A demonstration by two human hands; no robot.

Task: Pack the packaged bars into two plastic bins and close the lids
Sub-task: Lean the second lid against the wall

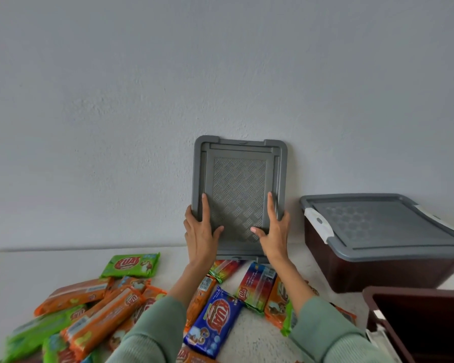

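At the counter's near right corner: open dark-brown plastic bin (pixel 370 305), no lid. The part of its inside that shows is dark, no bars seen in it.

Near-left to centre of the white counter (pixel 37 268): loose pile of packaged bars, mostly orange wrappers (pixel 102 318), one blue wrapper (pixel 215 320), and a green wrapper (pixel 131 264) further back. None are packed.

Past the pile, at the counter's far edge: left hand (pixel 201 231) and right hand (pixel 273 231) are apart. Each grips one long side of the grey patterned plastic lid (pixel 237 184), thumbs on its face. The lid stands upright at the pale wall (pixel 142 100). Can't tell if its bottom edge rests on the counter.

Far right: second brown bin (pixel 378 268), grey lid on (pixel 383 221), white latch (pixel 317 224) at its end.

Read: prep step, lid being parked, loading not started. Next: check the lid leans steady, let go, then load bars or unlatch the second bin.
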